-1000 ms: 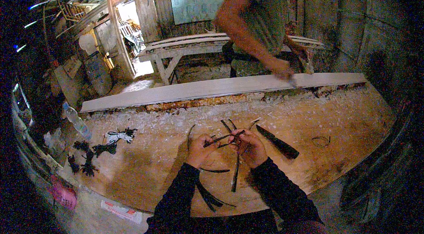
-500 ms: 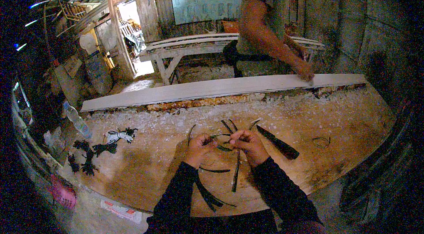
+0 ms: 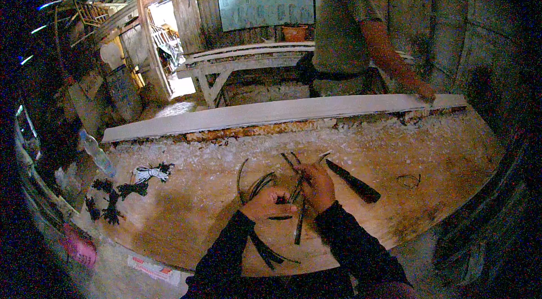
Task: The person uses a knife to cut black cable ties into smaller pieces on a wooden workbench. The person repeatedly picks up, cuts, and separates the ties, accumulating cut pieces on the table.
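Observation:
My left hand (image 3: 270, 204) is closed, thumb and fingers pinching a thin dark strip (image 3: 295, 190) that runs up towards the other hand. Right beside it, my right hand (image 3: 319, 186) grips the upper part of that strip between its fingers. Curved dark strips (image 3: 261, 182) stand out above the left knuckles. Below the hands, a straight dark strip (image 3: 299, 228) lies on the wooden tabletop (image 3: 186, 214). More long dark strips (image 3: 264, 252) lie by my left forearm. To the right rests a broad, tapering dark piece (image 3: 354, 181).
Tied black cord bundles (image 3: 112, 203) and a white cord bundle (image 3: 151, 173) lie at left, near a clear plastic bottle (image 3: 96, 155). A thin loop (image 3: 409, 180) lies at right. Across the far edge runs a long pale board (image 3: 271, 111), touched by a co-worker's hand (image 3: 424, 93).
My left hand has come down and right, and its fingers have turned inward. The strip formerly looped between my hands now runs steeper. The co-worker has shifted right along the board.

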Demonstrator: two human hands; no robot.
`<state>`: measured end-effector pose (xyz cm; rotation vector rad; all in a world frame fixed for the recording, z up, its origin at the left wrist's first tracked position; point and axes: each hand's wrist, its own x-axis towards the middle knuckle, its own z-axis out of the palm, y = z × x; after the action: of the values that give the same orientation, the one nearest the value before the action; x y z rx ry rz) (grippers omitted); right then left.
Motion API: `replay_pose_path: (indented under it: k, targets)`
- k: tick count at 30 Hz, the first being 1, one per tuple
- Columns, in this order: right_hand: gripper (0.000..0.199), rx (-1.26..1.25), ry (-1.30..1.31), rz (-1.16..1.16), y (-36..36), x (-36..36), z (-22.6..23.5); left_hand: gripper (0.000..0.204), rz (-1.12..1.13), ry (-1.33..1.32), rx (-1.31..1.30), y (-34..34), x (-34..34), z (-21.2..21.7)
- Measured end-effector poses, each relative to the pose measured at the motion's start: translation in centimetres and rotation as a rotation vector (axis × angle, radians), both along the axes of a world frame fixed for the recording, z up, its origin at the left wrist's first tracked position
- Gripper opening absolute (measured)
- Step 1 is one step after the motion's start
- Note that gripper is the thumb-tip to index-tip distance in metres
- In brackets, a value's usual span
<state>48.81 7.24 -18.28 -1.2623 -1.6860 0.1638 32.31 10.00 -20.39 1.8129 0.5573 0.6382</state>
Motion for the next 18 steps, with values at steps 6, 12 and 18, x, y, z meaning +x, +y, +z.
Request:
replay_pose_path:
  k: [6, 12, 18]
  targets:
    - [0.021, 0.171, 0.061, -0.080, 0.5, 0.0, 0.2, 0.013, 0.409, -0.181, 0.078, 1.8, -0.7, -1.3]
    - [0.015, 0.013, 0.282, 0.285, 0.7, -0.3, -1.2, 0.008, 0.786, -0.355, -0.049, 2.3, -1.4, -0.8]
    - [0.011, -0.326, 0.291, 0.699, 0.4, -1.5, -1.3, 0.009, 0.835, -0.415, -0.161, 1.9, -1.5, -0.1]
